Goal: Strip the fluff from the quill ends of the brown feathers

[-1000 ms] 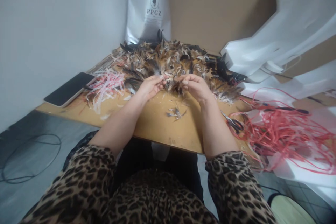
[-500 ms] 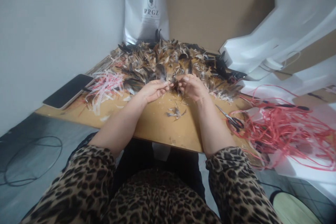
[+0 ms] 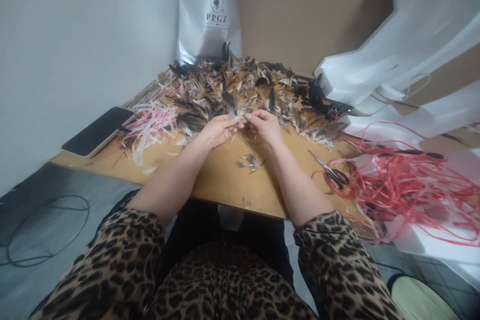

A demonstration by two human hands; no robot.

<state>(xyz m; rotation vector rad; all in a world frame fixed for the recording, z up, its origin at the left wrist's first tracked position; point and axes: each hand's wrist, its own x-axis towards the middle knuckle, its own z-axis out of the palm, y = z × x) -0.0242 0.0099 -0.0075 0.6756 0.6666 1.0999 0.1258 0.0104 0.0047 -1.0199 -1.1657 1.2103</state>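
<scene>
Above the wooden table (image 3: 240, 190), my left hand (image 3: 220, 130) is closed in a pinch. A dark feather (image 3: 229, 102) rises from its fingertips, its base hidden by the thumb and finger. My right hand (image 3: 267, 127) is pinched too, its fingertips meeting those of the left; whatever lies between them is too small to make out. Right behind both hands spreads a heap of brown and black feathers (image 3: 210, 82). Small grey feather scraps (image 3: 249, 162) lie on the table just below the hands.
Scissors (image 3: 332, 170) lie to the right, beside a tangle of red strips (image 3: 416, 185). On the left are a phone (image 3: 98, 131) and pink and white strips (image 3: 152, 122). A printed white bag (image 3: 210, 35) stands behind the heap; white sheeting (image 3: 363, 75) rises at the right.
My right hand has moved left and its fingers have closed against the left fingertips. The left hand has stayed nearly in place, still pinching.
</scene>
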